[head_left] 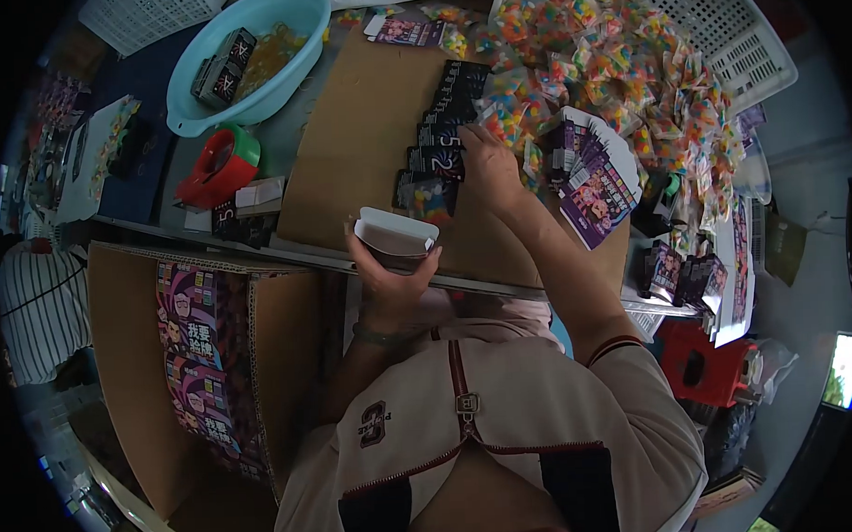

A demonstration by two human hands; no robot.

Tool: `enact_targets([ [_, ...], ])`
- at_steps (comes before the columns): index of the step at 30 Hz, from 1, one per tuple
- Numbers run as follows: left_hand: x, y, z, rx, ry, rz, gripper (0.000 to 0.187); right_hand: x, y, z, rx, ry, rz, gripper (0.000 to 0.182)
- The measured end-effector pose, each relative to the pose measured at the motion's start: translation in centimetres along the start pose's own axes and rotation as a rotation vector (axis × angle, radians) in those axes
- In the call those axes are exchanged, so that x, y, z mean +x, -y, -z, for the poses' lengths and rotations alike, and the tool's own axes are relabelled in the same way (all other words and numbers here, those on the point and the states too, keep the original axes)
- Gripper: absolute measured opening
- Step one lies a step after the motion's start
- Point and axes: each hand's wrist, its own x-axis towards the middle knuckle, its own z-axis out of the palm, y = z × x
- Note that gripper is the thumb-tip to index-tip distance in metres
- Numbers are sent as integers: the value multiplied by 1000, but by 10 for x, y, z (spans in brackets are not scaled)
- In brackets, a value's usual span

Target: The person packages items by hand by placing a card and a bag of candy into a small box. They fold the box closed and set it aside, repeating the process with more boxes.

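My left hand (389,284) is wrapped round a small white-lined carton (395,234), its open mouth facing up, near the table's front edge. My right hand (491,170) is over a row of overlapping black packets (453,101) on the cardboard sheet, fingers closed at the edge of one; the fingertips are partly hidden. At the near end of that row lies a clear sachet of colourful pieces (430,200). To the right of my right hand, flat purple printed cartons (594,199) are fanned out.
A large heap of colourful sachets (607,63) covers the right back, beside a white basket (732,40). A blue basin (293,78) holds black packs and rubber bands. Red and green tape rolls (218,165) stand left. A cardboard box (283,346) with printed cartons stands below.
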Motion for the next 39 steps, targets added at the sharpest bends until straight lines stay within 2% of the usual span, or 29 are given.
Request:
enact_targets([
  [1, 0, 0, 0, 2, -4, 1, 116, 5, -3, -2, 24, 21, -90, 24],
  [2, -2, -1, 1, -17, 18, 49, 116, 11, -6, -3, 27, 23, -87, 24],
  [4, -5, 0, 2, -35, 40, 101, 116, 27, -1, 9, -100, 242, -252, 22],
  [6, -9, 4, 1, -157, 74, 267, 121, 38, -7, 8, -148, 293, -235, 23],
  [9, -8, 3, 2, -80, 95, 223, 122, 56, -19, 14, -194, 410, -192, 27],
  [11, -9, 4, 1, -105, 95, 224, 121, 67, -29, 14, -191, 478, -168, 30],
  [13, -10, 6, 1, -130, 93, 223, 121, 76, -37, 13, -191, 631, -115, 33],
  [14, -10, 6, 1, -142, 96, 213, 120, 77, -41, 14, -192, 632, -113, 33],
  [16, -10, 8, 0, -155, 95, 202, 119, 82, -42, 20, -39, 662, -122, 28],
  [23, -10, 11, 0, -170, 89, 162, 118, 79, -49, 17, 77, 575, -80, 20],
  [25, -10, 11, 0, -147, 88, 146, 118, 72, -43, 20, 54, 431, -80, 16],
  [26, -11, 11, 0, -120, 84, 129, 118, 68, -39, 22, 54, 432, -80, 16],
  [28, -10, 8, 1, -92, 78, 114, 118, 58, -28, 27, -6, 380, 61, 16],
  [29, -9, 5, 2, -151, 94, 201, 118, 51, -22, 28, -6, 382, 60, 16],
  [30, -7, 3, 3, -211, 109, 286, 118, 44, -15, 29, 102, 397, 23, 17],
  [32, -10, 7, 0, -180, 89, 230, 117, 22, 1, 28, 211, 413, -12, 18],
  [34, -11, 8, 0, -145, 67, 174, 117, -6, 19, 22, 390, 272, 96, 30],
  [35, -9, 5, 0, -142, 61, 178, 117, -21, 31, 20, 392, 272, 94, 30],
  [37, -6, 2, 0, -141, 59, 182, 116, -44, 53, 16, 640, 220, -34, 45],
  [39, -1, 3, 1, -119, 9, 64, 108, -60, 73, 6, 632, 134, -25, 46],
])
